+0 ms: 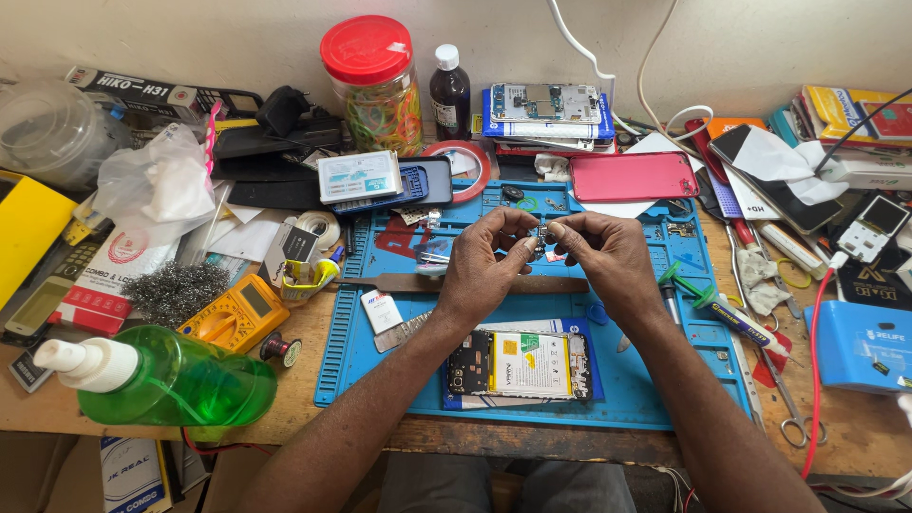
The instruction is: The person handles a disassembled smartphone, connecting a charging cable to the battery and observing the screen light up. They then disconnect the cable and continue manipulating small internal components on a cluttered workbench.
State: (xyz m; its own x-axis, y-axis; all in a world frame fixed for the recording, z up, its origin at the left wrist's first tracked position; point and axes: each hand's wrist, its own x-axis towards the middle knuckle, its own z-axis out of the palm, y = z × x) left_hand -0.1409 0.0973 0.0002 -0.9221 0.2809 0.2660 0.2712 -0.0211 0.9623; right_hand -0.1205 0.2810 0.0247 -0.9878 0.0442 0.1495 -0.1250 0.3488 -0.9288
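Observation:
My left hand (486,261) and my right hand (603,255) meet over the blue work mat (361,332), fingertips pinched together on a tiny dark phone part (540,243). The part is mostly hidden by my fingers. Below my hands, an opened phone (520,365) lies face down on the mat, its battery and circuit board showing. A metal ruler (408,282) lies across the mat just under my hands.
A green spray bottle (171,380) lies at the front left beside a yellow multimeter (237,313). A red-lidded jar (375,85), a dark bottle (449,90) and stacked phones (546,109) stand at the back. A red phone cover (632,176), screwdrivers (722,309) and scissors (784,399) lie right.

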